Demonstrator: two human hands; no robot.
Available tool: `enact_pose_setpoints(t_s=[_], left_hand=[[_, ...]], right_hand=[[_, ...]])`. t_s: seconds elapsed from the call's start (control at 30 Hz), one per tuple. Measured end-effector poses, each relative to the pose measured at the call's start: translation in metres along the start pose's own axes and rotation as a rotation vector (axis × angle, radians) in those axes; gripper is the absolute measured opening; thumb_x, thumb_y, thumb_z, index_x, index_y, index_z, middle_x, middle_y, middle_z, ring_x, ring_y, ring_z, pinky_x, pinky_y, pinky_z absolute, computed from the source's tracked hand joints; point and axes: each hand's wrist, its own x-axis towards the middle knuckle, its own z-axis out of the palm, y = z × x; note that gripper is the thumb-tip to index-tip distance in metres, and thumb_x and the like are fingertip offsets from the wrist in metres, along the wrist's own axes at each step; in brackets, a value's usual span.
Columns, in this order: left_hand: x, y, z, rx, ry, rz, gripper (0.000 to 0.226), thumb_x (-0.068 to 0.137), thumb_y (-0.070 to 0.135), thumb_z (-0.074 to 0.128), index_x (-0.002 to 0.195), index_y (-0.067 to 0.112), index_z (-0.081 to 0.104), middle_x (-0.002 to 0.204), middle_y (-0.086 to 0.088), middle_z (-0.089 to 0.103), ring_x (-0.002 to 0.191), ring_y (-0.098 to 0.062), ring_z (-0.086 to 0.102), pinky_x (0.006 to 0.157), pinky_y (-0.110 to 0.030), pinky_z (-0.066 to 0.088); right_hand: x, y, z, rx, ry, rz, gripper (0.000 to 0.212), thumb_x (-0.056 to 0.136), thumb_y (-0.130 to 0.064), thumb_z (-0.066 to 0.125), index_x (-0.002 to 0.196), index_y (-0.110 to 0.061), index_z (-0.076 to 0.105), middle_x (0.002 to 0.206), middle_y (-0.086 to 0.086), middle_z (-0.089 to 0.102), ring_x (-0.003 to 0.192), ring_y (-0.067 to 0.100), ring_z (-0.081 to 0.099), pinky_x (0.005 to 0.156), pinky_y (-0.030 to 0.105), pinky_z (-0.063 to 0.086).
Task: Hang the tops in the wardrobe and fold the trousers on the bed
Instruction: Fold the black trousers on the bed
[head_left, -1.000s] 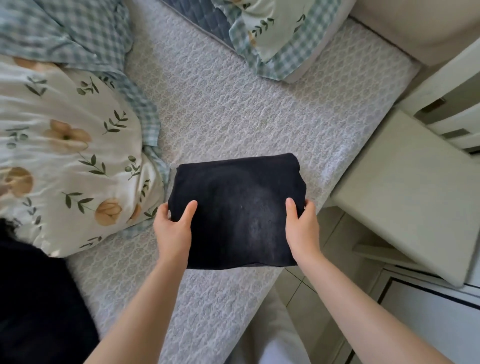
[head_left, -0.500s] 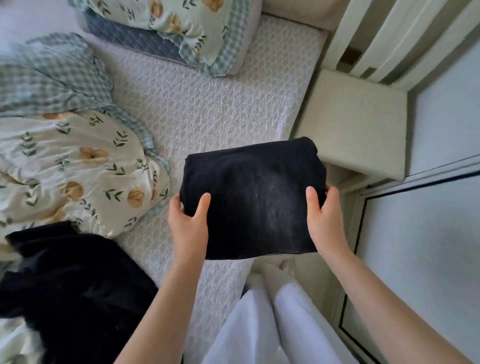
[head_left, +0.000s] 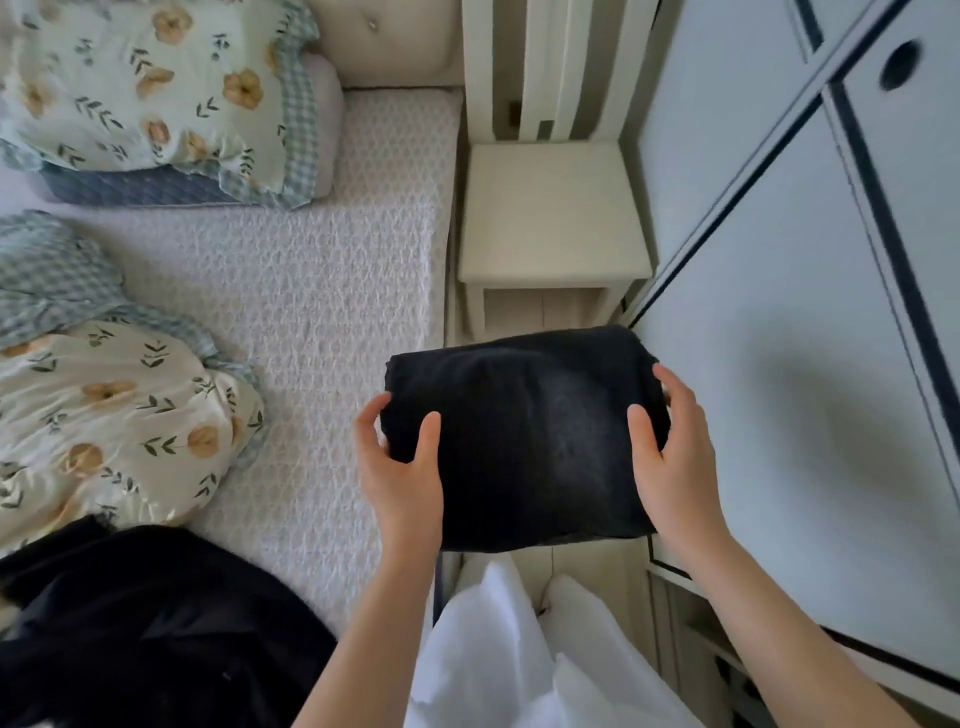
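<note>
Folded black trousers (head_left: 524, 436) are held in the air beside the bed (head_left: 322, 291), over the gap between mattress and wardrobe (head_left: 810, 322). My left hand (head_left: 400, 467) grips their left edge, thumb on top and fingers underneath. My right hand (head_left: 670, 457) grips the right edge the same way. Another black garment (head_left: 145, 623) lies crumpled on the bed at the lower left. The wardrobe's white doors with dark trim stand closed on the right.
A cream bedside table (head_left: 550, 208) stands between bed and wardrobe. A floral pillow (head_left: 156, 88) lies at the bed's head, a floral duvet (head_left: 104, 415) bunched at the left. My white-clad legs (head_left: 509, 649) show below the trousers.
Both hands have carried the folded trousers off the bed to the right, toward the wardrobe. My view has turned right with them, bringing the wardrobe doors into sight.
</note>
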Motion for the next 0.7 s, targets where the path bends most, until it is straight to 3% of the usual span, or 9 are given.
enact_pose_setpoints(t_s=[0.17, 0.3, 0.6, 0.7], left_hand=[[-0.054, -0.007, 0.009, 0.037, -0.052, 0.031, 0.036, 0.086, 0.033, 0.072, 0.113, 0.050, 0.055, 0.117, 0.024, 0.057, 0.109, 0.000, 0.060, 0.096, -0.032, 0.053], [-0.079, -0.010, 0.008, 0.074, -0.123, 0.044, 0.035, 0.086, 0.035, 0.072, 0.113, 0.050, 0.055, 0.122, 0.013, 0.059, 0.112, -0.010, 0.061, 0.095, -0.036, 0.054], [-0.099, -0.010, -0.007, 0.145, -0.360, 0.104, 0.040, 0.087, 0.032, 0.072, 0.118, 0.049, 0.052, 0.121, 0.020, 0.056, 0.107, 0.004, 0.059, 0.085, -0.019, 0.051], [-0.097, -0.010, -0.015, 0.177, -0.424, 0.131, 0.042, 0.086, 0.031, 0.074, 0.117, 0.048, 0.051, 0.122, 0.020, 0.055, 0.106, 0.000, 0.059, 0.079, -0.018, 0.050]], right_hand=[[-0.046, 0.023, -0.048, 0.006, 0.018, 0.059, 0.046, 0.100, -0.030, 0.047, 0.145, -0.029, 0.037, 0.146, -0.007, 0.043, 0.132, 0.009, 0.040, 0.105, 0.024, 0.031], [-0.080, 0.030, -0.071, 0.033, 0.064, 0.104, 0.044, 0.100, -0.027, 0.047, 0.143, -0.026, 0.041, 0.143, -0.005, 0.047, 0.129, 0.011, 0.044, 0.105, 0.024, 0.033], [-0.147, 0.041, -0.080, 0.048, 0.242, 0.240, 0.044, 0.100, -0.025, 0.049, 0.143, -0.023, 0.043, 0.139, -0.008, 0.050, 0.126, 0.003, 0.043, 0.103, 0.020, 0.032], [-0.172, 0.038, -0.073, 0.084, 0.310, 0.302, 0.044, 0.099, -0.025, 0.050, 0.143, -0.023, 0.044, 0.140, -0.009, 0.049, 0.125, 0.000, 0.041, 0.104, 0.020, 0.031]])
